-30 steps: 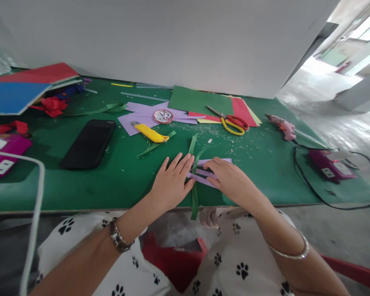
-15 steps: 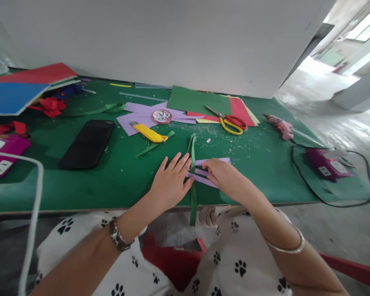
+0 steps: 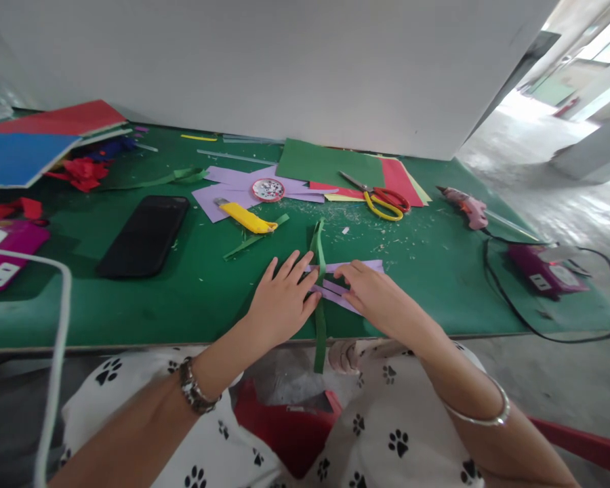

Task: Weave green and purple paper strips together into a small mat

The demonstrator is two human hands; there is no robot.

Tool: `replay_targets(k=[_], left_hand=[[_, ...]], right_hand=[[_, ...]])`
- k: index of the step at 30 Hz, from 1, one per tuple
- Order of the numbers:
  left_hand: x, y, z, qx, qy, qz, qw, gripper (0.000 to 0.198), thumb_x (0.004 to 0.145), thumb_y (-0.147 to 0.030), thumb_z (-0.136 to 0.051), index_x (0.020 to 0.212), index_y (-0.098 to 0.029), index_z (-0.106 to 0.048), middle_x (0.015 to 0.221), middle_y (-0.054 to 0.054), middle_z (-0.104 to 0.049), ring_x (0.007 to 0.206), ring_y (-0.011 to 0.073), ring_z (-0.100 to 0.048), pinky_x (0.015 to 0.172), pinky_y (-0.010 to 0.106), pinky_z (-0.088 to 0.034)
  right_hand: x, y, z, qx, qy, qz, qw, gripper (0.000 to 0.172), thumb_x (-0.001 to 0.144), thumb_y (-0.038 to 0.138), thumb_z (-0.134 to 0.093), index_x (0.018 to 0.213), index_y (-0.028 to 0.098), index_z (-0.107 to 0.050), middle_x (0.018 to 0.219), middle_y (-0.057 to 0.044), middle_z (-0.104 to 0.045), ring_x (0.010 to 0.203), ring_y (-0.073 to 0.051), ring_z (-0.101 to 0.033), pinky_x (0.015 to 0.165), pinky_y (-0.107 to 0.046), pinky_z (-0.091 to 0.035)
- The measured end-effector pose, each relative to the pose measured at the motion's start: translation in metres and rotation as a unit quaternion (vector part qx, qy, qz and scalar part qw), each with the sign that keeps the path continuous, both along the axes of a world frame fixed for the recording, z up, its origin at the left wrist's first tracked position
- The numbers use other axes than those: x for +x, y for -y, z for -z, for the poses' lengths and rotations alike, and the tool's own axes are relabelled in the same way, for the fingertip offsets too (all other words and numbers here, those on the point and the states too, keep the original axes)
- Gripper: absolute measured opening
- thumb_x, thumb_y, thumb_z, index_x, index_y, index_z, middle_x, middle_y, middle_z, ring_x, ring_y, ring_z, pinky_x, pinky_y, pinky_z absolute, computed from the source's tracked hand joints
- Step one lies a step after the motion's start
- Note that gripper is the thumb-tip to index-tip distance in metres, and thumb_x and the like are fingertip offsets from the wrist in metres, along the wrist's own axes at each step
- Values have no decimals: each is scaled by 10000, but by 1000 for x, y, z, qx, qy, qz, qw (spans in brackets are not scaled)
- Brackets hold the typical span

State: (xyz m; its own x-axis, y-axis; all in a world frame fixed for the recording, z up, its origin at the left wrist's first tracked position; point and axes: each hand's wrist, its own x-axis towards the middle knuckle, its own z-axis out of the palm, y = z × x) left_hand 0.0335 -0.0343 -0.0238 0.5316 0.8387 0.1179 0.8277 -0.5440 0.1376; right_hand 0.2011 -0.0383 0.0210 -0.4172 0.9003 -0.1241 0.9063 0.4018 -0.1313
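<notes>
The green strip point(image 3: 320, 318) hangs past the counter's point(image 3: 224, 305) near edge, crossing purple strips point(image 3: 338, 299); all seem light, limp, best pinched at ends. My left hand point(image 3: 280, 298) lies spread; my right hand point(image 3: 379, 291) curls, pinching or not I can't tell.

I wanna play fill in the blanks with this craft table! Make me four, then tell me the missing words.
1. The scissors have one red handle and one ____ handle.
2. The colour of the phone is ____.
3. The green strip crosses paper strips coloured ____.
4. Across the green strip from the left hand is the ____ hand.

Missing words: yellow; black; purple; right.
</notes>
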Motion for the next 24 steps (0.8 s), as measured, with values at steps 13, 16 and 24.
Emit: replay_targets(k=[13,16,24], left_hand=[[0,0,-4,9,-18,2,1000,401,916,-312,-302,1250,-202,-495,1414,51,-363,1303,256,-314,1029,492,-311],[0,0,-4,11,-21,3,1000,398,915,-306,-311,1250,-196,-496,1411,56,-368,1302,258,-316,1029,496,-311],[1,0,-2,17,-19,1,1000,392,913,-308,-315,1238,-207,-509,1400,59,-388,1295,258,-329,1027,497,-315]], right_hand=[[-5,-3,2,16,49,12,999,221,795,28,-406,913,139,-556,864,-81,-660,764,-196,-618,581,-258,-377],[-6,-3,1,7,61,8,998,228,805,30,-392,927,128,-558,865,-88,-664,774,-195,-618,593,-257,-369],[-6,-8,-1,-1,5,20,1000,236,738,29,-446,904,144,-568,734,-30,-634,661,-138,-561,564,-226,-332]])
